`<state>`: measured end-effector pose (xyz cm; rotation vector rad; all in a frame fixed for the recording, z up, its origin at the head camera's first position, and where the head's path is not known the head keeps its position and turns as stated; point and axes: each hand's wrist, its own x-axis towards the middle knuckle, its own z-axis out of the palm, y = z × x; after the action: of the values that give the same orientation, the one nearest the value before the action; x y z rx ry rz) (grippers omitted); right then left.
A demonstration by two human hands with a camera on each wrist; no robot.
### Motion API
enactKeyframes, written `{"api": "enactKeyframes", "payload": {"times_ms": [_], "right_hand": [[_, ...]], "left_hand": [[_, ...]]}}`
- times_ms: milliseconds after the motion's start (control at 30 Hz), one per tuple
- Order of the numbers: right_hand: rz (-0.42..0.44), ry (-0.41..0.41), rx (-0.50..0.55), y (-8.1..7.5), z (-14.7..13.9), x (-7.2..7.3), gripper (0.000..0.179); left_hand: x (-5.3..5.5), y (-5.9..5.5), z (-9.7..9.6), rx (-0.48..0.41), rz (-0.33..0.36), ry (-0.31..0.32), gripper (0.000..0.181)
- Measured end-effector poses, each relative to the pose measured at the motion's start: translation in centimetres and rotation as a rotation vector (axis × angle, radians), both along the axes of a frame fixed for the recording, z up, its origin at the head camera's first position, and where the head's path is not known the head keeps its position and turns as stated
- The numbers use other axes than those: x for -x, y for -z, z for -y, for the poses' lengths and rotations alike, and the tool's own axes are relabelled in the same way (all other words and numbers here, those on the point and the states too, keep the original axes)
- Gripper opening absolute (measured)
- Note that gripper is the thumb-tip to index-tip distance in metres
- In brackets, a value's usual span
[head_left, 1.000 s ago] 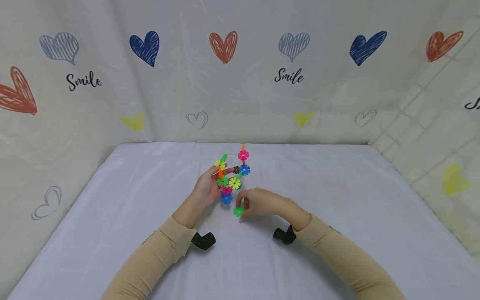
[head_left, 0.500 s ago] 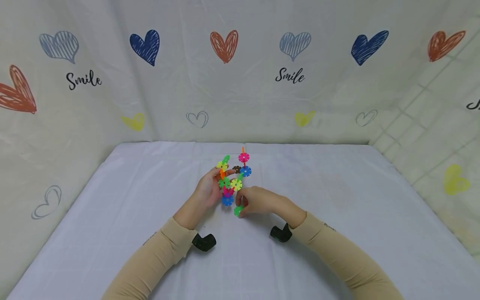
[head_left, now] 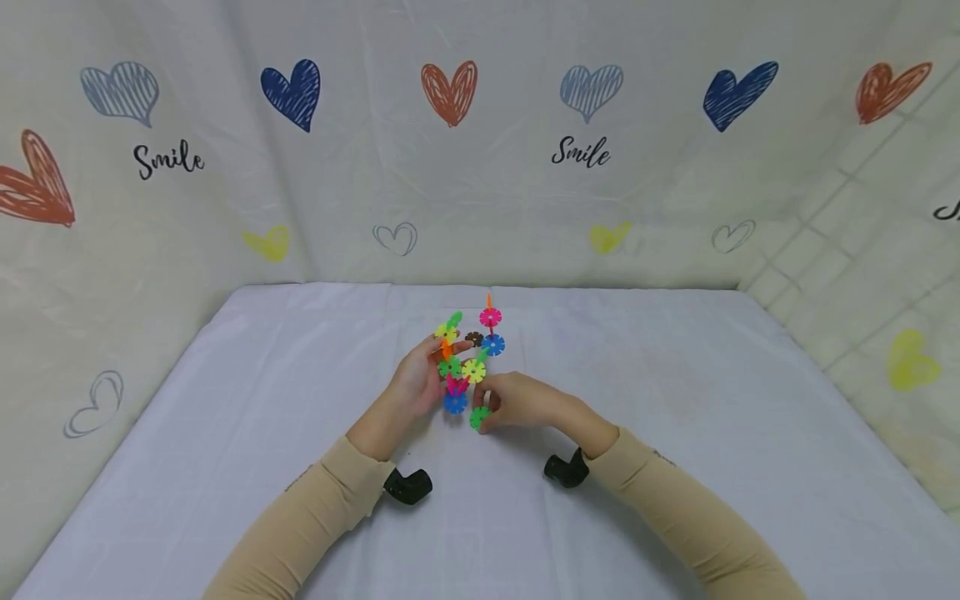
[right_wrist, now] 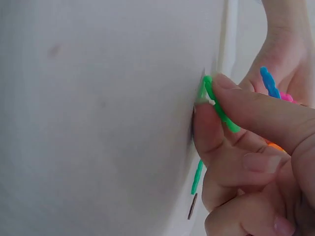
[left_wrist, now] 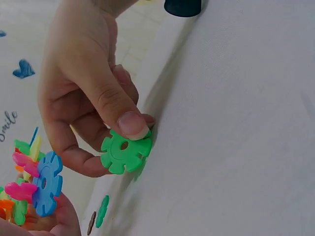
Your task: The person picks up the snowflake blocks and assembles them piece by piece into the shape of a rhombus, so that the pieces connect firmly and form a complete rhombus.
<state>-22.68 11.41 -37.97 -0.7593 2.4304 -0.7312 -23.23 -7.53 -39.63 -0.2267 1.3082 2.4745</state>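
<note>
My left hand [head_left: 416,379] holds a linked build of interlocking plastic flower discs [head_left: 473,371], in blue, pink, green, yellow and orange. In the left wrist view the build's blue disc [left_wrist: 47,184] faces outward, with pink discs slotted into it. Low over the table, my right hand [head_left: 521,400] pinches a loose green flower disc [left_wrist: 123,153] between thumb and fingers, just right of the build's bottom blue disc and apart from it. Another sliver of green shows behind the pinched disc; I cannot tell whether it is a second piece.
A brown disc [head_left: 474,339] and a green disc [left_wrist: 102,211] lie beyond my hands on the white-covered table [head_left: 637,358]. Black wrist devices [head_left: 408,485] hang by both cuffs. A cloth backdrop [head_left: 510,183] printed with hearts rises behind the table.
The build in my left hand has shifted slightly right and toward me. My right hand has drawn a little up, still pinching the green disc, which has turned slightly.
</note>
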Motion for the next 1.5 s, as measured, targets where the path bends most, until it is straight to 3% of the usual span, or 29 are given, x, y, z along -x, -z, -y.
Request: {"api": "enactKeyframes", "payload": {"times_ms": [300,500,767,1000,1267,1500], "right_hand": [[0.077,0.020,0.077,-1.2,-2.6,-0.1,0.024],[0.069,0.086,0.195,-3.3,-5.1,0.5,0.027],[0.027,0.151,0.264,-5.2,-6.4,1.0,0.031],[0.004,0.238,0.327,-5.2,-6.7,1.8,0.034],[-0.063,0.410,0.436,-4.6,-5.6,3.0,0.035],[-0.132,0.463,0.438,-4.3,-4.2,3.6,0.035]], "left_hand": [[-0.1,-0.1,-0.1,0.058,-0.007,0.016,0.049],[-0.3,-0.3,-0.3,0.117,-0.028,0.045,0.048],[-0.4,-0.2,-0.6,0.101,-0.018,0.047,0.054],[-0.6,-0.2,-0.6,0.139,-0.043,0.075,0.051],[-0.6,-0.2,-0.9,0.170,-0.064,0.105,0.052],[-0.8,-0.2,-1.1,0.216,-0.092,0.163,0.049]]}}
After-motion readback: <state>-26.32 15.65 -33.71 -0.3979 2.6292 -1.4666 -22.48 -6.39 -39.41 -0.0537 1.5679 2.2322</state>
